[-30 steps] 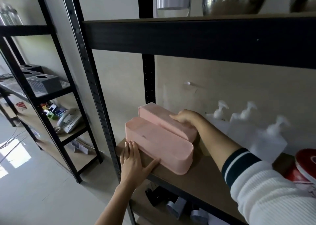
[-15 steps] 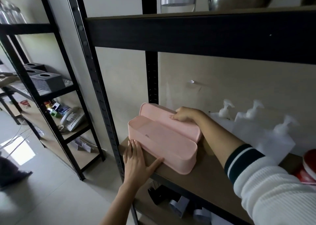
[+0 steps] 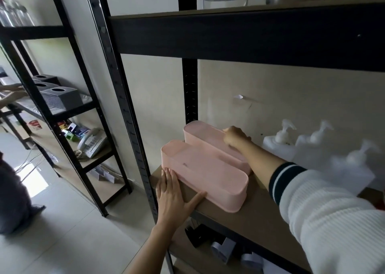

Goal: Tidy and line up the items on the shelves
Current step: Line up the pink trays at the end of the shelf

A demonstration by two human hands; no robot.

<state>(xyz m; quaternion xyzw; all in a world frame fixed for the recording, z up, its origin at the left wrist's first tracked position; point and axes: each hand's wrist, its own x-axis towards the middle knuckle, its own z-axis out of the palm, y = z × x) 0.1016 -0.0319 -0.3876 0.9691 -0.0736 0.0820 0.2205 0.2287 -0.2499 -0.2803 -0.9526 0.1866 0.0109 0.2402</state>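
Two long pink boxes lie side by side at the left end of a brown shelf board (image 3: pixel 239 230). My left hand (image 3: pixel 175 196) lies flat on the board, fingers straight against the near side of the front pink box (image 3: pixel 208 175), thumb spread along its lower edge. My right hand (image 3: pixel 236 137) reaches in from the right. Its fingers curl over the far edge of the rear pink box (image 3: pixel 206 135), near the middle of its length. The rear box touches the front one and sits slightly further back and to the right.
White pump bottles (image 3: pixel 283 142) stand along the wall right of the boxes. A black upright (image 3: pixel 129 117) and the upper shelf beam (image 3: pixel 250 34) frame the bay. The rack on the left holds grey tissue boxes (image 3: pixel 60 97) and a telephone (image 3: pixel 91 143). Another person's hands (image 3: pixel 10 94) show there.
My right hand has slid from the rear box's right end toward its middle. The left hand stays pressed against the front box.
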